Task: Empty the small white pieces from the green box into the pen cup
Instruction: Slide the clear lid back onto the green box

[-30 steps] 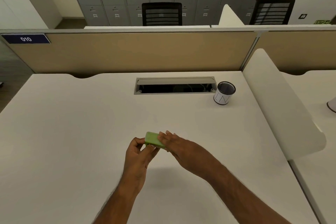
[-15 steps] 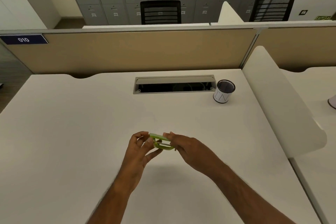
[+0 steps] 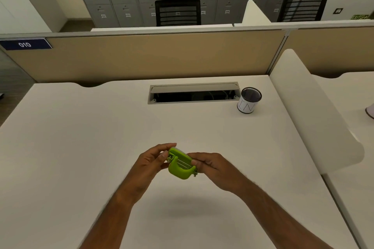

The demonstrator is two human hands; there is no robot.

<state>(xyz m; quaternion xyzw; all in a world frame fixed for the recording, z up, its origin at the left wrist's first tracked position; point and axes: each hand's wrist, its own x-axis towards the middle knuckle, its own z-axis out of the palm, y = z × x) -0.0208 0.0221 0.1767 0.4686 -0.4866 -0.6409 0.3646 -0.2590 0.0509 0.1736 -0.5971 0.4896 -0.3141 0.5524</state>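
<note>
We are holding the green box [image 3: 179, 169] up above the white counter [image 3: 81, 147], near its front middle, with both hands closed around it. Our left hand [image 3: 150, 162] is curling its fingers and thumb around the box's left end, and our right hand [image 3: 210, 164] is pinching the right end between thumb and fingertips. The box is sitting partly open, its two green halves hinged apart, and pale, thin pieces are showing in the gap between them, though they are too small for us to make out clearly. A soft shadow is lying on the counter beneath our hands, so the box is not touching the surface. The pen cup [image 3: 249, 100], a dark mesh cup with a white band around its lower part, is standing upright well apart from the box, toward the far right of the counter, just beside the right end of the open cable tray [image 3: 193, 93]. A rounded white divider [image 3: 311, 111] is rising along the counter's right edge, and a tan partition [image 3: 141, 56] is running across the far edge.
</note>
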